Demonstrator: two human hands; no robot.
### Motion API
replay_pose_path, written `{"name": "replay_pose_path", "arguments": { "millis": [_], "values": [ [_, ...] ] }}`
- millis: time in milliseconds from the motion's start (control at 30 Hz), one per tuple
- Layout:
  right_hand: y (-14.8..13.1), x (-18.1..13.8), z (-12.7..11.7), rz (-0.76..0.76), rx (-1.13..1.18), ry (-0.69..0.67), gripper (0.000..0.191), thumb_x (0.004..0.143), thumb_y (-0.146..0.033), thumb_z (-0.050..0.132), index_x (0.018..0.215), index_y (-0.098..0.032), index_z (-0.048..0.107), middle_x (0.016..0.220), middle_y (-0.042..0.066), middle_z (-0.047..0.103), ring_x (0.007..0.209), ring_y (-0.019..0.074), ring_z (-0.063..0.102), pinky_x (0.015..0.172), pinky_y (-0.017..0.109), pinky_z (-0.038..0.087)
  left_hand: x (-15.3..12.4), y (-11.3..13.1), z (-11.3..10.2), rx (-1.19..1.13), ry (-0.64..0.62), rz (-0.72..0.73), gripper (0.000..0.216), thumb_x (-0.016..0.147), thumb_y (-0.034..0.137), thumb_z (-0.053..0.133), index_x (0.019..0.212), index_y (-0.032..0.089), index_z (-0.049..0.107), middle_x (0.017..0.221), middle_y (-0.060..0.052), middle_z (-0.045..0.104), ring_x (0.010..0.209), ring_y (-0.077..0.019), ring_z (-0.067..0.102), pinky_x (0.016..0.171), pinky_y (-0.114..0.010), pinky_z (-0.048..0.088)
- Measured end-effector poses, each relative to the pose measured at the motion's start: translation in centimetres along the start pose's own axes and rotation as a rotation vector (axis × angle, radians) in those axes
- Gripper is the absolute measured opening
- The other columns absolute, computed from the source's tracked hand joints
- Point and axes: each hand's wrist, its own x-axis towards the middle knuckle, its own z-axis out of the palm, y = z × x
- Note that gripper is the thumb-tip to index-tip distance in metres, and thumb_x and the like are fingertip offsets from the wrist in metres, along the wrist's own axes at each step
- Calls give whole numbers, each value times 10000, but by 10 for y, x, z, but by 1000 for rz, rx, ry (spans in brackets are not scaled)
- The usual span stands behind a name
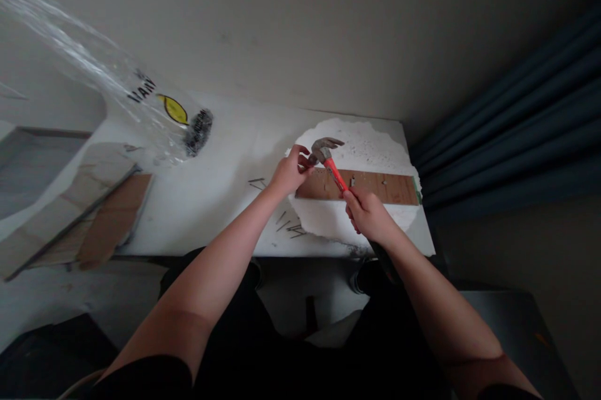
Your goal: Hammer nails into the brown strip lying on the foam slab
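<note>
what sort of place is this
Probably an indoor room with a makeshift work spot: a hammer over a wooden board, what look like loose nails on the white table, and a blue curtain at right.

Hammer head (322, 151) dull metal; board (397, 189) matt wood; bag (164, 106) glossy clear plastic; curtain (511, 118) matt cloth.

We note a white table (211, 193) whose far edge faces a plain grey wall (282, 30). Beyond the right edge, we see a dark blue curtain (516, 112) in long parallel folds. Below the near edge, we observe a pale floor (113, 293). We record dim light, the tabletop appearing brighter than the curtain.
</note>
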Motion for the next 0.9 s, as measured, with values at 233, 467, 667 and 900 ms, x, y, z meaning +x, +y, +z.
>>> {"name": "replay_pose_path", "arguments": {
  "millis": [233,467,667,900],
  "values": [
    [-2,-2,1,-9,-8,-5,422,1024,-546,379,879,-199,572,657,3,554,533,130,512,497,252,375,0,-1,0,7,8,7,440,778,127,720,1101,241,445,852,25,727,659,-109,657,645,-240,489],
    [-5,-2,0,1,-7,5,405,1021,-536,384,898,-203,580,656,4,551,528,138,512,499,260,373,0,1,0,-6,7,6,448,775,141,737,1099,247,447,841,28,725,655,-109,660,634,-235,496],
    [-3,-2,0,-10,27,15,413,1026,-541,378,893,-201,571,653,-3,542,515,123,497,485,249,354,0,-1,1,-5,-1,9,448,776,123,725,1106,240,446,851,22,729,671,-112,668,664,-247,514],
    [-1,-2,1,0,19,-6,408,1020,-540,397,889,-197,576,659,-2,553,517,122,504,484,247,363,4,-4,-9,-36,-57,37,479,762,98,710,1150,238,465,898,-6,748,801,-150,714,779,-306,555]
  ]
}}
